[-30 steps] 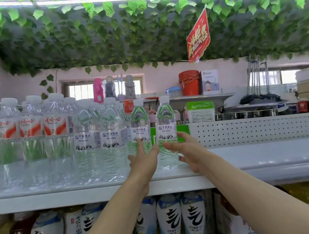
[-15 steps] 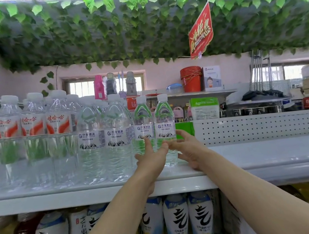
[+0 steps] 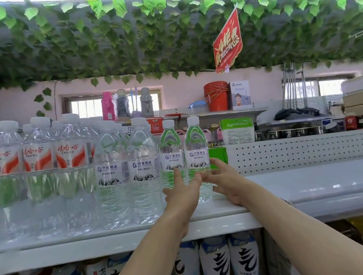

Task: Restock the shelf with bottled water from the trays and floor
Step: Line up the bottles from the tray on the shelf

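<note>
- My right hand (image 3: pixel 228 184) is spread. Its fingers (image 3: pixel 219 165) lie along the right flank of the end bottle (image 3: pixel 197 156) and the thumb crosses its front below the label. I read this as a loose cup against the bottle, not a clamp.
- My left hand (image 3: pixel 182 195) is spread too. The forefinger points straight up against the neighbouring small bottle (image 3: pixel 171 156), and the thumb reaches right to meet the right thumb in front of the end bottle. Neither hand carries anything.
- Both small bottles stand upright and touch side by side at the right end of the row on the top shelf (image 3: pixel 302 186). They sit back from its front edge, with bare shelf to their right.
- Both look full, so I expect modest weight, a thin wall that dents under a squeeze, and smooth plastic that slides easily on the shelf. Tall on a narrow base, they should tip if pushed high. I would take hold or push low on the body, at or under the label band.
- Large bottles (image 3: pixel 143 167) of the same brand stand just left of the pair.
- Red-label bottles (image 3: pixel 71 154) fill the shelf towards its left end.
- A perforated back panel (image 3: pixel 308 148) runs behind the bare stretch.
- Other drinks (image 3: pixel 217 267) sit on the tier under the front edge.
</note>
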The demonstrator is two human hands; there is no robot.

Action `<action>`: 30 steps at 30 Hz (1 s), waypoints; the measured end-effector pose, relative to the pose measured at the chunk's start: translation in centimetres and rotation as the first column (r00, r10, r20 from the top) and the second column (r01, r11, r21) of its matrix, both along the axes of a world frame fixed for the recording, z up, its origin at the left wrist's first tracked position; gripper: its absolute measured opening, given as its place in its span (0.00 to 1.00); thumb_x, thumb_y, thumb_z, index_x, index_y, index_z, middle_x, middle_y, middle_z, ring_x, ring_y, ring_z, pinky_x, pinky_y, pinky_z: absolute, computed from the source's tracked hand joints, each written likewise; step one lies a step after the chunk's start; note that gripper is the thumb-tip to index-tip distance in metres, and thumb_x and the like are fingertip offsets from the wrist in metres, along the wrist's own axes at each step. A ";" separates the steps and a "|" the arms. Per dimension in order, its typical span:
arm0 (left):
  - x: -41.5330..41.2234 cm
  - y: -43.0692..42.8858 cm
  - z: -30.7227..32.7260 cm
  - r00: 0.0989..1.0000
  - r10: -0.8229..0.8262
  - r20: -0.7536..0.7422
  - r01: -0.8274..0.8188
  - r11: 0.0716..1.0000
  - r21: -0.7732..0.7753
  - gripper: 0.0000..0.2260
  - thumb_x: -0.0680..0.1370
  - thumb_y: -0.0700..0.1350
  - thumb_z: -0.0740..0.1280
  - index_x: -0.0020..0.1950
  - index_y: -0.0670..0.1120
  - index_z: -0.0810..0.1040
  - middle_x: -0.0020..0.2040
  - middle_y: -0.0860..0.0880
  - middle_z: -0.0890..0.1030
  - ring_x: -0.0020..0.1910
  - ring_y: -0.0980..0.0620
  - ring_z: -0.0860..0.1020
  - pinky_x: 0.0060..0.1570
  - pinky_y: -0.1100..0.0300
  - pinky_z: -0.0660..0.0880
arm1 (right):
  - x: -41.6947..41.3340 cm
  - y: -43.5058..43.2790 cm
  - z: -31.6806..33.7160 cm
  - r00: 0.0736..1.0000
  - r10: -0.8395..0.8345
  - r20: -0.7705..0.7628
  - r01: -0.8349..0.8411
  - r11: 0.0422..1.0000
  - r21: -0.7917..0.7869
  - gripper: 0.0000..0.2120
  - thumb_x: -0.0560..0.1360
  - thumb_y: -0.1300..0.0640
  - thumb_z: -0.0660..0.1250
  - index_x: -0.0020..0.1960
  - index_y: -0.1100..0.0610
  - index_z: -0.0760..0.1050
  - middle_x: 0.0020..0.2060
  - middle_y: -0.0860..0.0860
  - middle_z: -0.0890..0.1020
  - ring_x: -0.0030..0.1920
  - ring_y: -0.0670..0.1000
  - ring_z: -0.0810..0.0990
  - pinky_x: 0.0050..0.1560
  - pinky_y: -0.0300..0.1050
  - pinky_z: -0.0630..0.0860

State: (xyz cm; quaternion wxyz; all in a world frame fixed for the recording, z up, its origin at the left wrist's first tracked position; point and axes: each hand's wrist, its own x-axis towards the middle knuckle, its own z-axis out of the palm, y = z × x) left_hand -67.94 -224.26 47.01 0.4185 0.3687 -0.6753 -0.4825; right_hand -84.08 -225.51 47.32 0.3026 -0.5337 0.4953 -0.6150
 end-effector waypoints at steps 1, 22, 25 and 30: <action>0.0 -0.1 -0.1 1.000 0.002 -0.002 -0.002 1.000 -0.004 0.34 0.81 0.63 0.60 0.80 0.64 0.42 0.80 0.45 0.34 0.80 0.44 0.36 0.76 0.40 0.46 | -0.1 0.0 0.0 1.000 0.003 -0.008 -0.003 1.000 0.006 0.38 0.64 0.51 0.81 0.70 0.50 0.70 0.56 0.53 0.84 0.60 0.53 0.81 0.64 0.55 0.71; 2.5 4.8 -1.5 0.979 0.188 0.076 -0.170 0.965 -0.200 0.31 0.82 0.56 0.62 0.81 0.48 0.55 0.81 0.44 0.56 0.79 0.44 0.57 0.74 0.50 0.59 | 2.5 9.7 1.0 0.852 -0.264 -0.451 0.332 0.940 0.077 0.36 0.77 0.42 0.71 0.79 0.55 0.63 0.70 0.56 0.74 0.67 0.56 0.75 0.70 0.55 0.73; 4.6 8.1 -1.7 0.956 0.275 0.105 -0.243 0.939 -0.244 0.28 0.82 0.53 0.63 0.79 0.46 0.60 0.78 0.43 0.62 0.75 0.43 0.64 0.69 0.51 0.65 | 3.9 13.3 1.2 0.768 -0.264 -0.583 0.336 0.942 0.015 0.35 0.77 0.43 0.71 0.78 0.54 0.64 0.71 0.55 0.74 0.69 0.55 0.74 0.70 0.53 0.72; 9.8 13.7 -3.0 0.833 0.533 0.147 -0.450 0.807 -0.382 0.27 0.77 0.49 0.72 0.74 0.47 0.69 0.72 0.42 0.69 0.71 0.40 0.67 0.69 0.50 0.65 | 7.7 19.2 0.4 0.491 -0.274 -0.827 0.302 0.944 -0.133 0.34 0.75 0.44 0.74 0.77 0.48 0.65 0.73 0.52 0.73 0.73 0.56 0.69 0.69 0.53 0.70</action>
